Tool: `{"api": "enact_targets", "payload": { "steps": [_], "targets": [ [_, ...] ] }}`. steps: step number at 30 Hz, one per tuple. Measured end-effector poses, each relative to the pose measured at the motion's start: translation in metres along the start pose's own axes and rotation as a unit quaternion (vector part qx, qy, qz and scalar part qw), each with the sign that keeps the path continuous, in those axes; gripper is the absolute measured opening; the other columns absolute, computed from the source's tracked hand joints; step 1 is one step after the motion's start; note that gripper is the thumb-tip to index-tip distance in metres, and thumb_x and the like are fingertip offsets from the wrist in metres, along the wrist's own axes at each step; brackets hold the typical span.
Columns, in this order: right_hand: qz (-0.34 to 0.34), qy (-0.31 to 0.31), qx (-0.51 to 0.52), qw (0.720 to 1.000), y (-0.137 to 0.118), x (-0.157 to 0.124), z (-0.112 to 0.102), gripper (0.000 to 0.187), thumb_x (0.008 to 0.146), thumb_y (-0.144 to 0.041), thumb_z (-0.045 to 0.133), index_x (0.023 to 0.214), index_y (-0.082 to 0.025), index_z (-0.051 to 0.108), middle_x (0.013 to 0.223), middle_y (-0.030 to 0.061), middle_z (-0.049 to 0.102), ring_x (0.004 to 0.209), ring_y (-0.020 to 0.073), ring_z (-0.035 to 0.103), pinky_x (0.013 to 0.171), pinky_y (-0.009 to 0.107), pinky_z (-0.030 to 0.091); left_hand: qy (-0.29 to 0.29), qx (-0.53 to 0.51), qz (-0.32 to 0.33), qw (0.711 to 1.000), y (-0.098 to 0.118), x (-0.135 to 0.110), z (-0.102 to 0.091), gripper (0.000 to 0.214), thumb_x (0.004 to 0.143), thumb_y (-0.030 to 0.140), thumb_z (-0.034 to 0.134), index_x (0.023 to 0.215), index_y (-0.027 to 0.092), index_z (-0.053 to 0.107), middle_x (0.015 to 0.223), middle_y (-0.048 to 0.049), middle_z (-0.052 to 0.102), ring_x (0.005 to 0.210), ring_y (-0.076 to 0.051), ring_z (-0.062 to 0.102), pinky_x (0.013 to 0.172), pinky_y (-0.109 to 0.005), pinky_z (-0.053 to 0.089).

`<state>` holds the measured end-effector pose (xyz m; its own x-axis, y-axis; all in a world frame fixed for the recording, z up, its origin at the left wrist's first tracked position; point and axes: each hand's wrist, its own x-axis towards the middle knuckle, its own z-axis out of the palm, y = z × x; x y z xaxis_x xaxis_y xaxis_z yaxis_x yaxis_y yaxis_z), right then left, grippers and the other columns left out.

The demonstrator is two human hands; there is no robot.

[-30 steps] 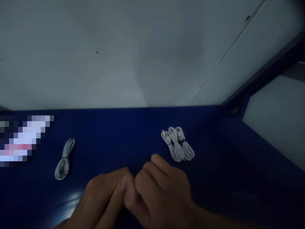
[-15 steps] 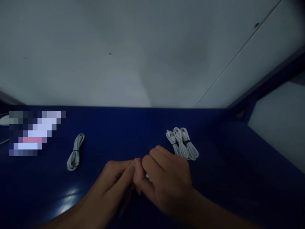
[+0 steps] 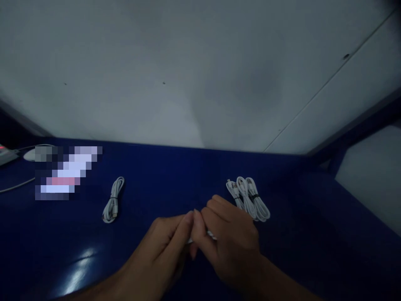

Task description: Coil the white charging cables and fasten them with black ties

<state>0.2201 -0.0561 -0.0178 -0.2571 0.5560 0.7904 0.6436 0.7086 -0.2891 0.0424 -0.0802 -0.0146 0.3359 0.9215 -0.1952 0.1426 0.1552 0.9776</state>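
My left hand (image 3: 167, 244) and my right hand (image 3: 230, 238) meet above the blue table, thumbs and fingertips pinched together. Between them is a white cable (image 3: 212, 235), of which only short bits show past the fingers; the rest is hidden. Just beyond my right hand lie three white cable bundles (image 3: 249, 198) side by side, each coiled lengthwise, with dark ties visible. Off to the left of my left hand rests a single white cable bundle (image 3: 113, 200), bound with a dark tie around its middle.
The blue table (image 3: 166, 175) runs back to a pale wall panel (image 3: 150, 113). At the far left are a blurred-out bright object (image 3: 72, 169), a white mouse-like object (image 3: 29, 155) and a thin white cord (image 3: 19, 187). A blue frame bar (image 3: 360, 121) slants up at the right.
The camera view has turned slightly, so the bundles and wall appear farther right and tilted. Both hands stay pinched together, with a little more white showing between them.
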Motion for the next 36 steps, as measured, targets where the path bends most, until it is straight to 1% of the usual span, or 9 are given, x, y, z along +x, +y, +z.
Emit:
{"api": "enact_targets", "payload": {
  "steps": [4, 12, 16, 19, 24, 28, 31, 34, 36],
  "targets": [
    [0.067, -0.014, 0.015, 0.998, -0.002, 0.002, -0.001, 0.045, 0.103, -0.004, 0.055, 0.063, -0.020, 0.044, 0.059, -0.0049, 0.044, 0.053, 0.0087, 0.040, 0.055, 0.027, 0.035, 0.009, 0.076, 0.058, 0.995, 0.007, 0.001, 0.003, 0.044, 0.103, 0.066, 0.057, 0.104, 0.029, 0.080, 0.096, -0.0092, 0.076, 0.100, -0.029, 0.069, 0.080, -0.034, 0.063],
    [0.104, -0.049, 0.011, 0.993, 0.001, -0.002, 0.002, 0.044, 0.105, -0.006, 0.053, 0.065, -0.020, 0.042, 0.058, -0.0061, 0.042, 0.052, 0.0078, 0.039, 0.054, 0.027, 0.032, -0.033, 0.167, 0.090, 0.981, 0.007, 0.004, -0.002, 0.037, 0.113, 0.047, 0.044, 0.108, 0.027, 0.075, 0.103, -0.0060, 0.080, 0.110, -0.026, 0.074, 0.103, -0.037, 0.059],
    [0.096, -0.035, 0.009, 0.995, 0.001, 0.000, -0.001, 0.043, 0.105, -0.007, 0.054, 0.066, -0.020, 0.042, 0.059, -0.0066, 0.042, 0.052, 0.0073, 0.038, 0.054, 0.026, 0.032, -0.066, 0.165, 0.063, 0.982, 0.020, 0.006, -0.006, 0.040, 0.114, 0.046, 0.041, 0.096, 0.027, 0.071, 0.085, -0.0017, 0.077, 0.080, -0.022, 0.073, 0.079, -0.031, 0.060],
    [0.102, -0.026, 0.012, 0.994, 0.002, 0.004, -0.003, 0.043, 0.105, -0.006, 0.054, 0.066, -0.020, 0.040, 0.058, -0.0072, 0.040, 0.051, 0.0069, 0.036, 0.053, 0.025, 0.031, -0.067, 0.140, 0.073, 0.985, 0.027, 0.007, -0.004, 0.034, 0.113, 0.046, 0.045, 0.097, 0.028, 0.071, 0.095, -0.0029, 0.079, 0.085, -0.022, 0.073, 0.079, -0.030, 0.058],
    [0.132, -0.037, 0.022, 0.990, 0.003, 0.006, -0.006, 0.045, 0.106, -0.009, 0.053, 0.065, -0.021, 0.037, 0.056, -0.0075, 0.038, 0.048, 0.0067, 0.034, 0.051, 0.026, 0.029, -0.064, 0.139, 0.106, 0.983, 0.017, 0.011, 0.000, 0.030, 0.110, 0.045, 0.052, 0.090, 0.029, 0.068, 0.082, -0.0013, 0.075, 0.067, -0.022, 0.066, 0.070, -0.033, 0.054],
    [0.176, -0.073, 0.062, 0.980, 0.008, 0.008, -0.010, 0.041, 0.111, -0.018, 0.048, 0.071, -0.021, 0.047, 0.059, -0.0061, 0.050, 0.050, 0.0080, 0.045, 0.053, 0.026, 0.034, -0.008, 0.142, 0.065, 0.988, 0.007, 0.013, -0.001, 0.031, 0.110, 0.049, 0.055, 0.090, 0.028, 0.067, 0.081, -0.0016, 0.070, 0.068, -0.021, 0.062, 0.068, -0.032, 0.052],
    [0.261, -0.111, 0.053, 0.958, 0.017, 0.010, -0.014, 0.031, 0.115, -0.024, 0.042, 0.093, -0.020, 0.063, 0.067, -0.0045, 0.061, 0.054, 0.0112, 0.057, 0.056, 0.028, 0.041, 0.046, 0.122, 0.017, 0.991, 0.004, 0.015, -0.004, 0.042, 0.114, 0.056, 0.045, 0.089, 0.026, 0.060, 0.081, 0.0002, 0.060, 0.070, -0.018, 0.054, 0.066, -0.029, 0.050],
    [0.317, -0.159, -0.019, 0.935, 0.025, 0.010, -0.013, 0.015, 0.112, -0.027, 0.054, 0.107, -0.020, 0.066, 0.071, -0.0035, 0.064, 0.059, 0.0161, 0.063, 0.059, 0.032, 0.045, 0.084, 0.030, -0.008, 0.996, 0.002, 0.022, -0.008, 0.049, 0.111, 0.066, 0.046, 0.086, 0.024, 0.050, 0.078, 0.0040, 0.045, 0.066, -0.014, 0.041, 0.057, -0.024, 0.042],
    [0.315, -0.197, -0.076, 0.925, 0.029, 0.007, -0.010, 0.010, 0.106, -0.028, 0.067, 0.101, -0.020, 0.067, 0.082, 0.0008, 0.068, 0.069, 0.0205, 0.067, 0.065, 0.036, 0.048, 0.086, -0.048, -0.037, 0.994, 0.000, 0.028, -0.010, 0.052, 0.107, 0.071, 0.050, 0.084, 0.024, 0.045, 0.074, 0.0067, 0.035, 0.060, -0.012, 0.031, 0.049, -0.020, 0.032]
  ]
}}
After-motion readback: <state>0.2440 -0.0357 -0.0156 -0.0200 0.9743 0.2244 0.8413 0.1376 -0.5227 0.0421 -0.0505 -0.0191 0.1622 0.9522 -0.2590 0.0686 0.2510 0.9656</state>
